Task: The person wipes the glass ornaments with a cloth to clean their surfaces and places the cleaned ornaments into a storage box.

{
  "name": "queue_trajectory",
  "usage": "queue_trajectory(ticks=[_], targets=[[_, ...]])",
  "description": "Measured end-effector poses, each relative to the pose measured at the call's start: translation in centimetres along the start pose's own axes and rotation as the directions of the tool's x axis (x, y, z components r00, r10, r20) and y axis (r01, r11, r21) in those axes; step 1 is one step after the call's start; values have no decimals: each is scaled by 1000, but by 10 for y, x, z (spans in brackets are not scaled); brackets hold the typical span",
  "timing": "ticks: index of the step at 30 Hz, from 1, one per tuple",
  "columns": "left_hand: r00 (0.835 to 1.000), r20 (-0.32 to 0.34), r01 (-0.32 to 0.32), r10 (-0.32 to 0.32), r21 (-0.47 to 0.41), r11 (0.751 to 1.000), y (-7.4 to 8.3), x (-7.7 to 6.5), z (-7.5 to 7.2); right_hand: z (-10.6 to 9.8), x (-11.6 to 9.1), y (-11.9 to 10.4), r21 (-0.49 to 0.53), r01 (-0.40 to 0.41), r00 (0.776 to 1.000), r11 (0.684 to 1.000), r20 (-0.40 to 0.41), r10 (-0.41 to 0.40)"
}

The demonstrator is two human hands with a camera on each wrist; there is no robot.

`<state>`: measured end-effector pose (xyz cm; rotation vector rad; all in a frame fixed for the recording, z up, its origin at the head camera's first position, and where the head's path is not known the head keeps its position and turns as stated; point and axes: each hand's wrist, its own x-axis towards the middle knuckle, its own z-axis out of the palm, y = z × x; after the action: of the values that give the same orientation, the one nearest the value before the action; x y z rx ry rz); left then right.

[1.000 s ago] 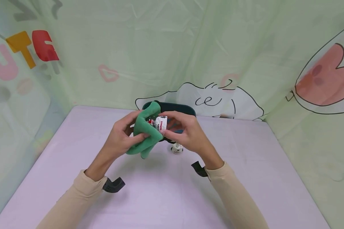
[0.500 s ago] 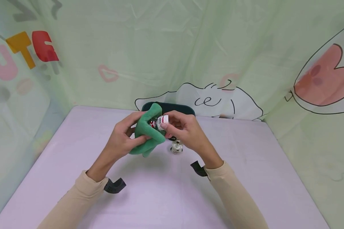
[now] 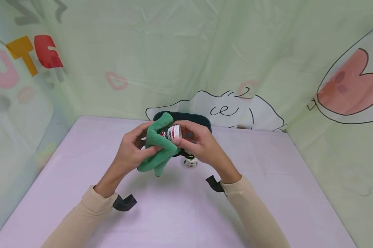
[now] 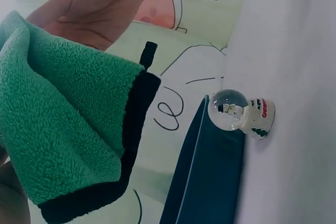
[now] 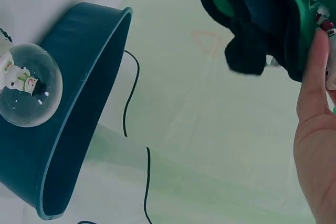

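Snow globe is up off the table between your hands, tipped sideways with its dome end tucked in the green cloth. Your left hand grips the cloth, and your right hand pinches the white base. Dome's mostly hidden, but going by the other snow globe standing by the teal bin, I'd bet it's smooth, slippery and breakable, probably heavy-ish for its size. Cloth looks soft and floppy, so it should cushion but won't hold a shape. I'd trust the chunky base for your grip and let only cloth touch the dome.
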<state>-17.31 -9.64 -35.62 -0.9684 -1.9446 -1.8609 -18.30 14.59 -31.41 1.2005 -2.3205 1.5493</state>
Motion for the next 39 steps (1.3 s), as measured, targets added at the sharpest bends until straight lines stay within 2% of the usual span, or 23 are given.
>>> queue_trajectory(ticks=[10, 19, 23, 27, 35, 39], targets=[[998, -30, 48, -49, -18, 999, 4, 2, -3, 0, 0, 2, -22, 98, 995, 995, 26, -97], [993, -47, 105, -108, -65, 992, 5, 4, -6, 1, 2, 3, -91, 177, 984, 980, 21, -176], [987, -44, 149, -153, -76, 986, 7, 5, -7, 0, 2, 4, -134, 219, 976, 966, 15, -219], [980, -41, 193, -195, -49, 980, 10, 6, -8, 0, 4, 6, -191, 277, 960, 942, 10, -280], [968, -67, 240, -243, -53, 969, 11, 8, -6, 5, 6, 8, -162, 287, 955, 944, -28, -295], [968, -70, 236, -242, -77, 969, 9, 8, -3, 5, 7, 8, -214, 297, 949, 931, -44, -313]])
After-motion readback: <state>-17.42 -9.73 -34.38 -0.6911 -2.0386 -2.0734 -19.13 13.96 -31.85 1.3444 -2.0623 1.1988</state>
